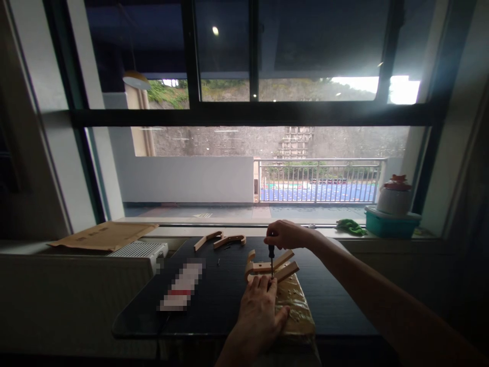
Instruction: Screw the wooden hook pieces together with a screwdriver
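Note:
In the head view, my right hand is closed round the top of a screwdriver with a dark handle. The screwdriver stands upright, its shaft pointing down at a curved wooden piece. My left hand presses its fingers on the near part of this wood, close to the screwdriver's tip, with the thumb spread to the side. Another light wooden piece with a hooked end lies just behind. Under the wood is a block wrapped in shiny brown tape. The screwdriver's tip is hidden near my fingers.
Two more curved wooden pieces lie at the table's far edge, with small dark screws nearby. A blurred-out flat item is on the dark table. A teal box and brown envelope rest by the window.

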`<state>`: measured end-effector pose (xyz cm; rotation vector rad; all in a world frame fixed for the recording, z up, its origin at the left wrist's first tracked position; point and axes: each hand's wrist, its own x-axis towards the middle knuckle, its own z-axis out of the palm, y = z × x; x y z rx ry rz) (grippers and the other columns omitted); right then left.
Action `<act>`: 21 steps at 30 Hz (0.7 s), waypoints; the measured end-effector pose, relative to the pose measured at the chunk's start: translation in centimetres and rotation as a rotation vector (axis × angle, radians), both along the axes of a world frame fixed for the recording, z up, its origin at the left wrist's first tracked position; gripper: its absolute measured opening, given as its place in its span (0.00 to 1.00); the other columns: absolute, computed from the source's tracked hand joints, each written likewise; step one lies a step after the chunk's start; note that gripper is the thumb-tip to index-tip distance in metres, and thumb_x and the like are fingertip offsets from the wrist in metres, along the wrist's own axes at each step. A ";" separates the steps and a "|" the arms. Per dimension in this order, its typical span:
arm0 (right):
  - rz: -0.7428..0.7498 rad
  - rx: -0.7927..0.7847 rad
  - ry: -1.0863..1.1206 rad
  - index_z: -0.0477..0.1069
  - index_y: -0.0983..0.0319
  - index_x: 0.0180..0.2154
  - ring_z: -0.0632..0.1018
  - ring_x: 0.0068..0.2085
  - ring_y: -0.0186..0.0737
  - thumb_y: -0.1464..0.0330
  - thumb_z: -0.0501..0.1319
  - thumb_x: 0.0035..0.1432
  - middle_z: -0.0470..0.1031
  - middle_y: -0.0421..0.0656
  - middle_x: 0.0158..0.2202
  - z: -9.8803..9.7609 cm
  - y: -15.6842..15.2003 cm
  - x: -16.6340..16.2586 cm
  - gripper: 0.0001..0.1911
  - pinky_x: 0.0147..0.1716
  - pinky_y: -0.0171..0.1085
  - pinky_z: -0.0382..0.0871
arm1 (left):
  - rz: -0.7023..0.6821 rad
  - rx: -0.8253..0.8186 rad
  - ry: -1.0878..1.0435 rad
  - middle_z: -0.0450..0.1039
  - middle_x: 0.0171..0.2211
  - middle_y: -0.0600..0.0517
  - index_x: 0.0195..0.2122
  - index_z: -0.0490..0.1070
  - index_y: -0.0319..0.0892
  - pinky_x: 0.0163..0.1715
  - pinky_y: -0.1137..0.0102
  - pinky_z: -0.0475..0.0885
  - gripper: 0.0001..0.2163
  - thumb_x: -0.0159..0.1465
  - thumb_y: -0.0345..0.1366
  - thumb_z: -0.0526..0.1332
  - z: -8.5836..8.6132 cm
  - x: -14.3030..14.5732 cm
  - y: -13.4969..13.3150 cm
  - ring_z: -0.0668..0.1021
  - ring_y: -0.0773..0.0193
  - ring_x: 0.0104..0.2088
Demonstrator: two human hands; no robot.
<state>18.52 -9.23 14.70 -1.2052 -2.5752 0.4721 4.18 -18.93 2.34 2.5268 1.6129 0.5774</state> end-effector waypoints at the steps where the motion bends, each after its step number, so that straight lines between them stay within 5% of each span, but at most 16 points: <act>1: 0.004 0.002 -0.001 0.73 0.67 0.37 0.74 0.24 0.31 0.62 0.57 0.59 0.76 0.42 0.27 0.2 -0.1 0.1 0.14 0.23 0.31 0.67 | 0.000 0.000 -0.001 0.64 0.55 0.44 0.59 0.63 0.39 0.59 0.62 0.50 0.28 0.62 0.50 0.52 0.0 0.0 0.0 0.62 0.50 0.56; 21: 0.015 0.008 0.010 0.74 0.65 0.38 0.74 0.26 0.31 0.65 0.58 0.59 0.76 0.42 0.29 0.4 -0.3 0.7 0.11 0.25 0.31 0.67 | -0.006 0.012 -0.034 0.65 0.54 0.44 0.58 0.64 0.38 0.59 0.63 0.49 0.28 0.61 0.50 0.52 -0.1 -0.1 0.1 0.62 0.51 0.56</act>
